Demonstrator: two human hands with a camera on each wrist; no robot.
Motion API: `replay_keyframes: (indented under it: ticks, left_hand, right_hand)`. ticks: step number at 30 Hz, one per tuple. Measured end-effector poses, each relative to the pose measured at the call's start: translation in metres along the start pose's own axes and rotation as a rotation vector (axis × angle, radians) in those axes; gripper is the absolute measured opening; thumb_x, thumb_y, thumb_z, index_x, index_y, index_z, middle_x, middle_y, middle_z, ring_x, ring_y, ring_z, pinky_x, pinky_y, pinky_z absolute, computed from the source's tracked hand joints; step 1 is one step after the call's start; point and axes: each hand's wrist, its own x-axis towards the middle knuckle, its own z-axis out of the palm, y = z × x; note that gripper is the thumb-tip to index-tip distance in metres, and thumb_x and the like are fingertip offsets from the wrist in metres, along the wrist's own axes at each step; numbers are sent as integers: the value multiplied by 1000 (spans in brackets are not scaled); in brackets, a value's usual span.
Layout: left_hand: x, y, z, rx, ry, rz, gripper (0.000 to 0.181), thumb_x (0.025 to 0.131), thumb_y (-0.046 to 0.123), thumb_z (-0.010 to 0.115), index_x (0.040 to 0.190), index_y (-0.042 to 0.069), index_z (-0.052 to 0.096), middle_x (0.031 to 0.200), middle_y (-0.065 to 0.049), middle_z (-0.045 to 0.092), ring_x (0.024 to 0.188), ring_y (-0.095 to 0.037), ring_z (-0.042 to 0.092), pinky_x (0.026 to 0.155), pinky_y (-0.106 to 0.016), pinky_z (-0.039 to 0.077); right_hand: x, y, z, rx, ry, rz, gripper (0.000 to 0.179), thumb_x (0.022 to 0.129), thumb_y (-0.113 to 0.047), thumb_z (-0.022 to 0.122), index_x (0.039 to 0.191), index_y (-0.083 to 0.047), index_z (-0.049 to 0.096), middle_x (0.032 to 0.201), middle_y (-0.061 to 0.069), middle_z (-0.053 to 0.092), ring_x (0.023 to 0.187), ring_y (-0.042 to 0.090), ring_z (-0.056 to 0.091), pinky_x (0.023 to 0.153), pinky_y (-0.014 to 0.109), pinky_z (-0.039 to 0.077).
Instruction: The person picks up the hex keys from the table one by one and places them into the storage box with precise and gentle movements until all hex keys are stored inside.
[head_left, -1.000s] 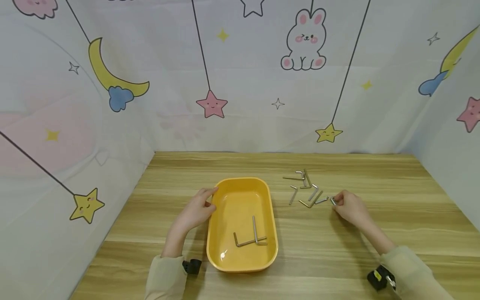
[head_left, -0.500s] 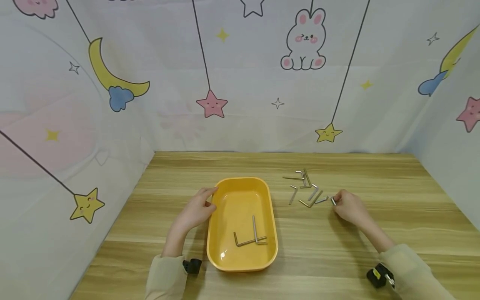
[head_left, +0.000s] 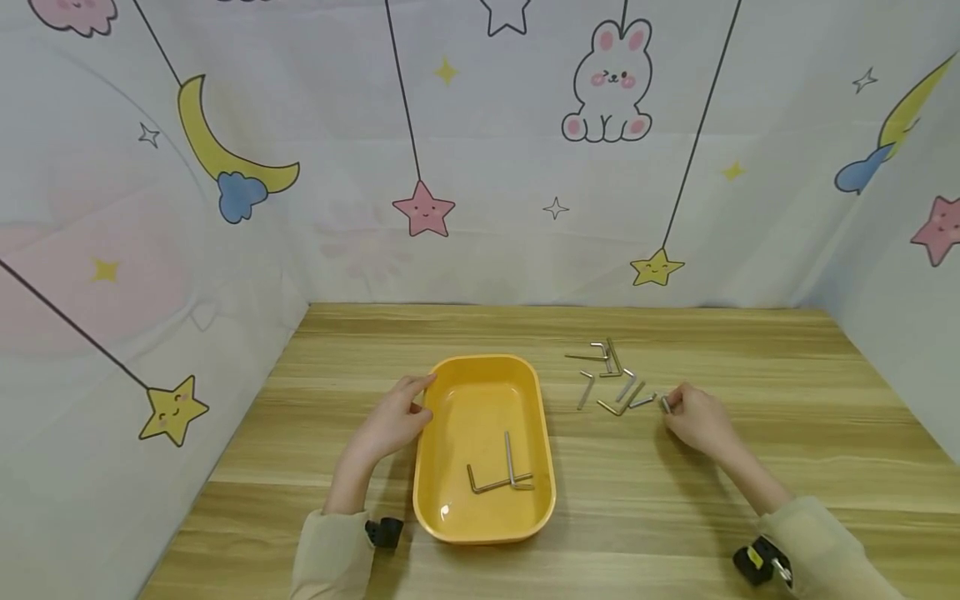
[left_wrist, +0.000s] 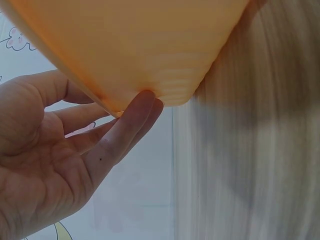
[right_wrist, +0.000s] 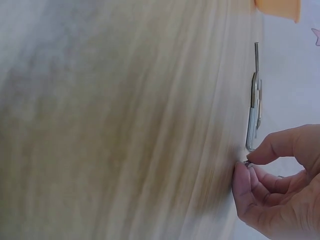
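Nearest to you, your pale sleeves (head_left: 333, 554) reach in over the wood-grain table (head_left: 615, 517), each wrist wearing a small black device (head_left: 385, 533). Left of centre sits the yellow tray (head_left: 465, 442), with a brown hex key (head_left: 491, 484) and a silver hex key (head_left: 510, 457) lying crossed in its near half. Your left hand (head_left: 393, 421) holds the tray's far left side, thumb over the rim and fingertips against the outer wall. To the right, your right hand (head_left: 701, 417) has thumb and fingertips closed together on a small silver piece (head_left: 665, 404), mostly covered; you cannot tell whether it touches the table. Just left of it lie another silver key (head_left: 642, 401) and a brown V-lying key (head_left: 621, 408). Beyond, two silver keys (head_left: 586, 390) lie apart, then an overlapping cluster (head_left: 617, 360). Farthest, a pale backdrop (head_left: 495, 125) shows a rabbit (head_left: 611, 96), moons and stars.
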Motion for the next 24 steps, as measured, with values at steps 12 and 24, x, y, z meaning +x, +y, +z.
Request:
replay_keyframes:
  ticks: [12, 24]
  left_hand:
    - [1, 0, 0, -6, 0, 7, 56, 91, 7, 52, 146, 5, 40, 141, -17, 46, 104, -30, 61, 78, -35, 54]
    - [1, 0, -1, -3, 2, 15, 56, 91, 7, 52, 146, 4, 40, 142, -17, 46, 104, -30, 60, 78, -35, 53]
  right_hand:
    - [-7, -10, -3, 46, 0, -1, 26, 77, -7, 61, 99, 8, 61, 85, 16, 66, 78, 24, 61, 66, 34, 46]
    - [-12, -25, -2, 99, 28, -54, 21, 78, -5, 59, 97, 4, 61, 80, 9, 62, 73, 14, 53, 64, 27, 40]
